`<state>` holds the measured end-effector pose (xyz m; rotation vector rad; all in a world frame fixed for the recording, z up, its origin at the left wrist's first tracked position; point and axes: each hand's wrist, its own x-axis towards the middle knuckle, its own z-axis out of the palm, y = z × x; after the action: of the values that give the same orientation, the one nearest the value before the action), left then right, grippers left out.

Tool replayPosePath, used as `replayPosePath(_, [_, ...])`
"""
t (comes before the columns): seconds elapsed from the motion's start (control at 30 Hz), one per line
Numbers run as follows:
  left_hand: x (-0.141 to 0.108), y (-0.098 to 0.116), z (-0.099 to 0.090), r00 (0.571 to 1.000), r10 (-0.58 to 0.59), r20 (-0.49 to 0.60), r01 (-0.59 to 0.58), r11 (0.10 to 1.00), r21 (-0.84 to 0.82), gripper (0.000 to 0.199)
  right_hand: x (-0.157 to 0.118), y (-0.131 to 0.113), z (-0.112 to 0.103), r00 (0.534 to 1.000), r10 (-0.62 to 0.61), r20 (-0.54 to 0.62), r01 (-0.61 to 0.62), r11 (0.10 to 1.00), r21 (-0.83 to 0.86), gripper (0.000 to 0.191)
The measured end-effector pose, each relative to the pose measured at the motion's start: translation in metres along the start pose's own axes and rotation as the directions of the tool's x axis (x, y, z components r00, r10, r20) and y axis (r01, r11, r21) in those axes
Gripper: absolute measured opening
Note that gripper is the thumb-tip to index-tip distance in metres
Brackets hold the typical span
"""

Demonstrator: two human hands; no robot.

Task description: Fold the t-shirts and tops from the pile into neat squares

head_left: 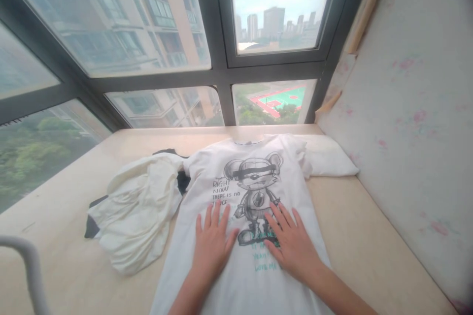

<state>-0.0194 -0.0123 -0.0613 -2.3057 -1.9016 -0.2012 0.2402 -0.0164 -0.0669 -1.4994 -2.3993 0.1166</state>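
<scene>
A white T-shirt [199,167] lies spread out with its printed front up and its collar toward the window. The print shows a cartoon bear in black and lines of black and green lettering. My left hand [212,243] rests flat on the shirt, fingers apart, just below the black lettering. Across the lower part of the bear lies my right hand [291,241], also flat with spread fingers, covering some of the green lettering. Neither hand grips the cloth. The bottom hem is out of view.
Left of the shirt is a crumpled cream garment [142,206] with dark parts. A white pillow-like item [328,155] lies at the back right, partly under the sleeve. Windows [218,71] rise behind, a flowered wall [410,123] stands right, and a curved grey rail [27,261] shows lower left.
</scene>
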Motion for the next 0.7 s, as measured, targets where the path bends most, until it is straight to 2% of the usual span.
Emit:
replayPosePath(0.23, [0.047,-0.005,-0.004,0.999,-0.027,0.035,0.029,0.998,-0.047,0.058,0.051,0.033,-0.006,0.994,0.037,0.107,-0.032,0.999,-0.044,0.063])
replayPosePath(0.33, [0.054,0.001,-0.009,0.998,-0.050,0.037,0.052,0.998,-0.048,0.056,0.063,0.037,-0.007,0.992,0.045,0.117,-0.040,0.998,-0.049,0.061])
replayPosePath(0.4, [0.048,0.005,-0.016,0.996,-0.075,0.043,0.077,0.996,-0.038,0.053,0.061,0.033,-0.007,0.993,0.062,0.104,-0.056,0.997,-0.056,0.058])
replayPosePath(0.47, [0.031,0.008,-0.024,0.995,-0.092,0.044,0.093,0.995,-0.024,0.052,0.048,0.028,-0.010,0.994,0.079,0.076,-0.074,0.995,-0.065,0.055])
replayPosePath(0.53, [-0.002,0.007,-0.032,0.996,-0.090,0.019,0.090,0.996,-0.009,0.051,0.023,0.022,-0.016,0.997,0.070,0.033,-0.068,0.996,-0.063,0.054])
replayPosePath(0.63, [-0.072,-0.003,-0.036,0.993,-0.026,-0.111,0.027,1.000,0.006,0.049,-0.034,0.016,-0.029,0.999,0.023,-0.046,-0.024,0.999,-0.023,0.053])
replayPosePath(0.7, [-0.125,-0.011,-0.031,0.976,0.077,-0.205,-0.075,0.997,0.014,0.057,-0.080,0.013,-0.038,0.996,0.017,-0.085,-0.016,1.000,0.012,0.055])
